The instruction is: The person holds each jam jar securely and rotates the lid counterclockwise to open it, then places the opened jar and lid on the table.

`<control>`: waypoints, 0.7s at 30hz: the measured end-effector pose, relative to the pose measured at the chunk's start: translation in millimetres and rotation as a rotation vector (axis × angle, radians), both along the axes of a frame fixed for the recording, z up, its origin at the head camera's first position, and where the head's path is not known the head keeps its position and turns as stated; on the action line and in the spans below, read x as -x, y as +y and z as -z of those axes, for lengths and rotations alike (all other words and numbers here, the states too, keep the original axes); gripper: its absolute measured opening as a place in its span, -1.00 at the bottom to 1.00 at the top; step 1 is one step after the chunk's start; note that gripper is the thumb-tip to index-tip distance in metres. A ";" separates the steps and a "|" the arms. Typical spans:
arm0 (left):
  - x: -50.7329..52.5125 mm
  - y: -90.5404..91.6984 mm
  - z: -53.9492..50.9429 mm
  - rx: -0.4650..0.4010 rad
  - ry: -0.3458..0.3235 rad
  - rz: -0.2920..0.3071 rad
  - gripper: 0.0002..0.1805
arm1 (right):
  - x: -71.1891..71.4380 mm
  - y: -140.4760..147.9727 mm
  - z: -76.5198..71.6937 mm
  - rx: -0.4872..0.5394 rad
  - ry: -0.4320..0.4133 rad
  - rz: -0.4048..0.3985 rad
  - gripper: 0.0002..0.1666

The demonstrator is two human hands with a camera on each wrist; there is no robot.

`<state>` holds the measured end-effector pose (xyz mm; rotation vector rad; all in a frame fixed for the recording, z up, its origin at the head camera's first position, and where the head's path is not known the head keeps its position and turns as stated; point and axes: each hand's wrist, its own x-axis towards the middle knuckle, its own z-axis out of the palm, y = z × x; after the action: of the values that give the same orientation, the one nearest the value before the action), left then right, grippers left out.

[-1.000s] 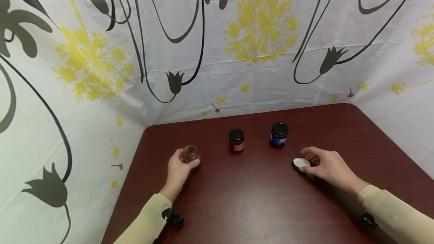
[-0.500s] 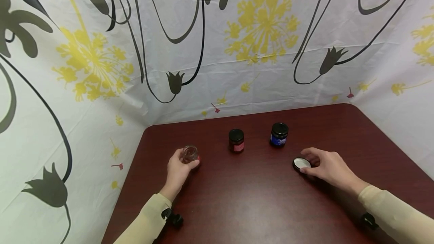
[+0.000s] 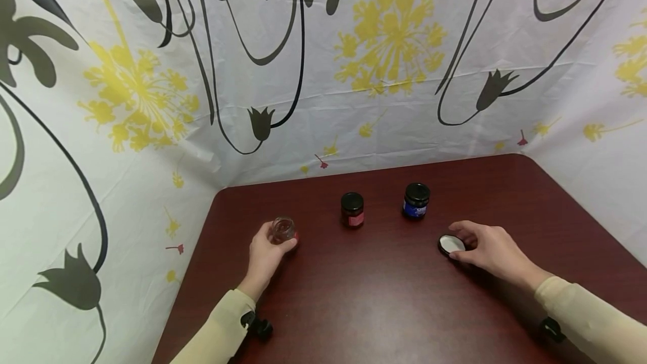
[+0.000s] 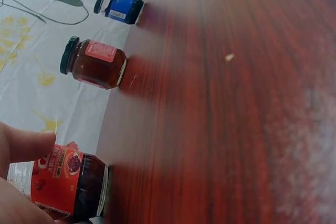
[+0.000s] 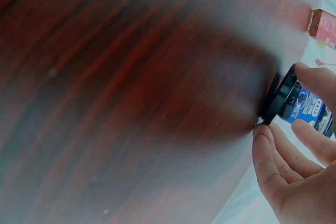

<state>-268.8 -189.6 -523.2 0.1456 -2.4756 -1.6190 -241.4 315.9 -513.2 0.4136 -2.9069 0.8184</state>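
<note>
Currently, the fingers of my right hand (image 3: 487, 249) are curled partway, pinching a flat round black lid (image 3: 452, 245) by its edge, white inside facing up; I can't tell whether it touches the dark reddish-brown wooden surface (image 3: 364, 296) or sits just above. Well apart on my left, the fingers of my left hand (image 3: 265, 254) are wrapped around a clear glass jar (image 3: 283, 229) with a red label, standing upright, mouth uncovered, dark contents low inside. Beyond the lid stands a dark jar with a black cap and blue label (image 3: 416, 201); between it and the glass jar is a brownish-red jar with a black cap and pink label (image 3: 352, 210). Behind the surface hangs white cloth printed with yellow and grey-green flowers (image 3: 313, 83).
</note>
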 end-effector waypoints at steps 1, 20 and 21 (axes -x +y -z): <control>0.2 -0.2 0.8 0.002 0.002 0.000 -0.40 | 0.0 0.0 0.1 -0.003 0.002 0.000 -0.35; 0.6 -1.5 7.2 0.007 0.013 0.002 -0.42 | -1.5 -2.6 3.4 -0.076 0.057 -0.010 -0.31; 0.8 -1.7 7.1 0.005 0.014 0.004 -0.42 | -1.3 -2.8 3.7 -0.080 0.064 -0.012 -0.31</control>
<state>-269.6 -191.2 -530.3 0.1281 -2.4706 -1.6098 -240.1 313.1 -516.9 0.4556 -2.8873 0.6787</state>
